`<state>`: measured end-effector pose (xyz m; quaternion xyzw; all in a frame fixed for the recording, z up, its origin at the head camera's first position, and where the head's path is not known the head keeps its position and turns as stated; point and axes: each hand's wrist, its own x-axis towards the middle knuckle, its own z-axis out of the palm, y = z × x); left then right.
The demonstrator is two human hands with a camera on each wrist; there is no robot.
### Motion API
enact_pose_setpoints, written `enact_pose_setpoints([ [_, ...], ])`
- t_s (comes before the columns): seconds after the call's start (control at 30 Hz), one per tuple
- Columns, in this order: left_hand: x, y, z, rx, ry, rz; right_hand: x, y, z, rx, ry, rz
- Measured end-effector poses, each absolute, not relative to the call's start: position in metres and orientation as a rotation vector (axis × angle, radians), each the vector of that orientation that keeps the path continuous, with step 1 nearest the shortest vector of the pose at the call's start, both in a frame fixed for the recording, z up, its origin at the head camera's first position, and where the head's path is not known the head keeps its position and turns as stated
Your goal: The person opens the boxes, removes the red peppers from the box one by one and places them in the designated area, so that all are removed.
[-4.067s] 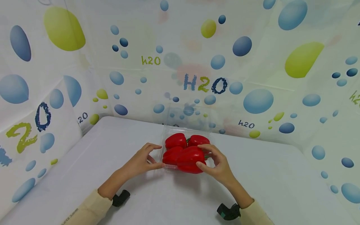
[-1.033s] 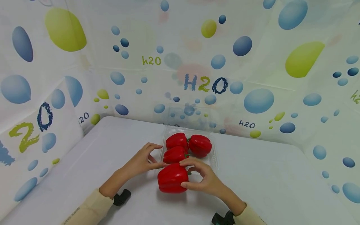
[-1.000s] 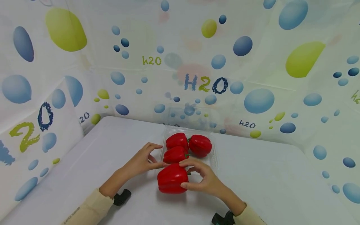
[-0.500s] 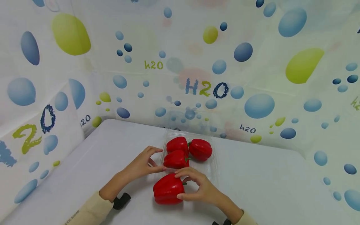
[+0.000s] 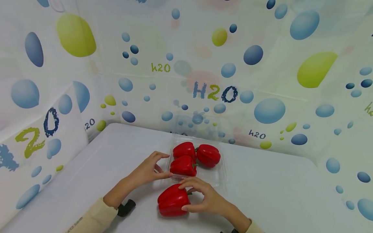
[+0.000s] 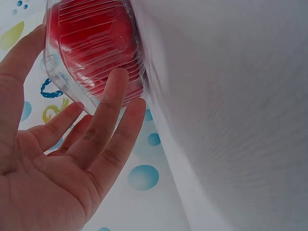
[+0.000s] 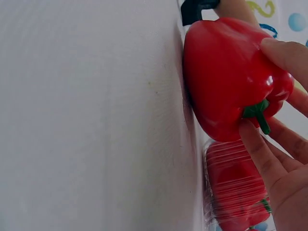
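A red bell pepper (image 5: 174,201) with a green stem is at the front of the table, outside the clear plastic container (image 5: 215,176). My right hand (image 5: 205,199) grips its stem end between thumb and fingers; in the right wrist view the pepper (image 7: 226,72) appears to rest against the tabletop. The container stands with its lid up and holds three more red peppers: back left (image 5: 184,150), front left (image 5: 183,166) and back right (image 5: 208,156). My left hand (image 5: 148,168) is at the container's left side, with extended fingertips (image 6: 118,79) touching its wall and the thumb at its near corner.
The transparent lid (image 5: 198,126) leans up behind the container. A white cloth (image 5: 271,187) covers the table, and a patterned curtain (image 5: 186,42) hangs along the back and sides. A black wrist device (image 5: 126,207) sits by the left sleeve.
The right hand has carried the pepper out of the container's front right and down toward the table's front, slightly left. The left hand has stayed at the container.
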<state>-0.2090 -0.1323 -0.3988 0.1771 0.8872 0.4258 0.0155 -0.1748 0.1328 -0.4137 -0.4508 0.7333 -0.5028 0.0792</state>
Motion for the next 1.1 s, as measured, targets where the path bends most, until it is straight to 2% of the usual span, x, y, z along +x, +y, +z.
enact_pose_setpoints([
  [1.1,-0.2075,-0.1308,-0.3968,0.555,2.784,1.301,-0.1745,0.1358,-0.4074,-1.404,2.255,-1.387],
])
